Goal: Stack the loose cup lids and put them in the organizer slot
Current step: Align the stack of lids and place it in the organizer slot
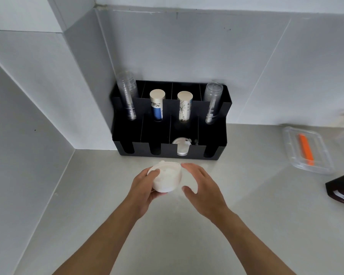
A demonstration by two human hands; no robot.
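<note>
Clamped in our left hand (145, 187) was a stack of white lids (165, 178), held just above the counter (167, 245). Our right hand (202, 190) hovered beside it, fingers spread, touching nothing. Beyond stood the black organizer (213, 153), clear lids (181, 146) in one front slot.

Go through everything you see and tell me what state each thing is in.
White lid stack: held by left hand.
Right hand: open, off the stack.
Black organizer: front slots empty except one with clear lids.
Clear tray: holds orange tool.
</note>
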